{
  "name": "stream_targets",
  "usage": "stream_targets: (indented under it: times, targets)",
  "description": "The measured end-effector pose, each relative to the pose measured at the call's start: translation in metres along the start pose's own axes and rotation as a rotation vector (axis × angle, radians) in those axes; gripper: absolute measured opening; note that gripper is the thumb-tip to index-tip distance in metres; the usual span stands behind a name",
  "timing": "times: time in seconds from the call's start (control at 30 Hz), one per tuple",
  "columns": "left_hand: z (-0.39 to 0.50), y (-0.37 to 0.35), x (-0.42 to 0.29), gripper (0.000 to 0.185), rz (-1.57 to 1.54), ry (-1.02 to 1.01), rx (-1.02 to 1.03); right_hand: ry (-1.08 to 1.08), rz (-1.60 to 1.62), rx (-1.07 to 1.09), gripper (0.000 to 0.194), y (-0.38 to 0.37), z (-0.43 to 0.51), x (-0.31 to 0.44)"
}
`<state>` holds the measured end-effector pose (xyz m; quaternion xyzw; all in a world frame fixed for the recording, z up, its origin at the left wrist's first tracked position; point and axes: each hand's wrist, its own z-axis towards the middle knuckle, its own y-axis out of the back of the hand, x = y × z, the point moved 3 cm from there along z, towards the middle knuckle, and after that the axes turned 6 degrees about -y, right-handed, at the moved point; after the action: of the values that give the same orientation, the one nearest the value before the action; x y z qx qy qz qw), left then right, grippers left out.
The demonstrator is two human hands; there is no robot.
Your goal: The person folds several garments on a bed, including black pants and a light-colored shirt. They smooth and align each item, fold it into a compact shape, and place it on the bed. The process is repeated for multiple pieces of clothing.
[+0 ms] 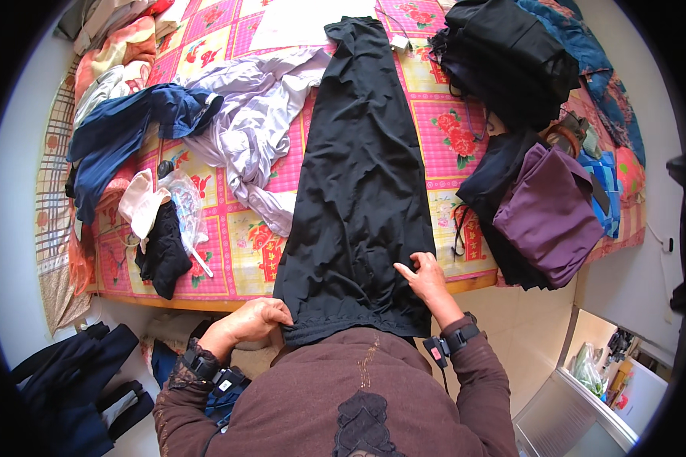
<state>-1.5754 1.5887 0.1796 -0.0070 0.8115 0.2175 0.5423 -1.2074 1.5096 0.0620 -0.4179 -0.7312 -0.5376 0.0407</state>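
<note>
Black trousers (366,171) lie lengthwise before me, folded into one long strip. Their gathered elastic waistband (354,325) is against my body and overhangs the bed's near edge, while the narrow leg end points away. At the waistband's left corner, my left hand (257,320) pinches the cloth between thumb and fingers. My right hand (426,277) rests by the right edge of the trousers, a little above the waistband. Its index finger stretches over the black cloth and the fingers are apart. Small wrinkles run across the fabric.
A flowered sheet (243,251) covers the bed. Left of the trousers lie a crumpled lilac garment (251,114), navy clothing (120,131) and a black cloth item (166,251). On the right are a black bag-like bundle (509,57), folded purple clothing (549,211) and a white charger (400,43).
</note>
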Motion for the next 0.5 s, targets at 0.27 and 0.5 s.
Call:
stream_targets:
  times: [0.27,0.5]
  targets:
    - [-0.001,0.003,-0.004,0.024,-0.025,0.064,-0.043,-0.610,1.334,0.365,0.009,-0.004,0.023,-0.028]
    - [0.006,0.001,0.002,0.027,-0.068,0.088,-0.031,-0.643,1.447,0.474,0.026,0.021,0.015,-0.036]
